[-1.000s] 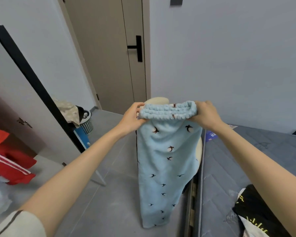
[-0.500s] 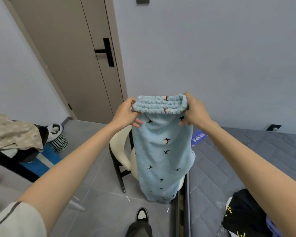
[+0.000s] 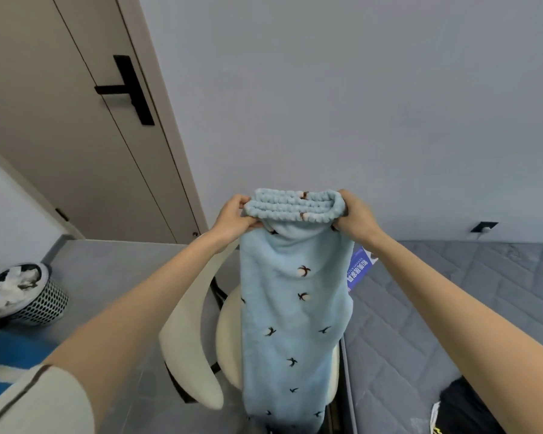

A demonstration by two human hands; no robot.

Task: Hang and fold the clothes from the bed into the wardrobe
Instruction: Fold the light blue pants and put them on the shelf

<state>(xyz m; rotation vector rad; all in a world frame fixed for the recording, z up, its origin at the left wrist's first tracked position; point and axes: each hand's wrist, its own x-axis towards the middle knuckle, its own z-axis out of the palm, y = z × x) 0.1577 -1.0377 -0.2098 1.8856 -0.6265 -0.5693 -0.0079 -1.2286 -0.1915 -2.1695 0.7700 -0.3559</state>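
While both grips hold it up by the waist, the blue trousers hang straight down in front of the chair. The long axis is vertical, with the waistband up and the legs down. The hem is cut off by the bottom edge of the frame.

The waistband runs level, left to right, bunched into ridges. The left grip is clenched on its left end and the right grip on its right end, fingers curled into the cloth. The trousers cover most of the chair seat; can't tell if they touch it.

Around the chair:
- The bed is just beside it on the right.
- A blue label sits at the bed's near corner, partly behind the trousers.
- A black garment lies on the bed, right of the chair and closer to the camera.
- A mesh basket stands on the floor well to the left.
- The door is behind the chair to the left.

Compared with 0.5 s ago:
- The hold is the same and the waistband is still level.
- Fingers of both grips stuck out loose below the band then; now they are tucked in.
- The hem ended near seat level then; now the legs drop past the seat and out of frame.
- The shoe seen on the floor in front of the chair is out of view.
- The chair back now shows fully, left of the trousers.
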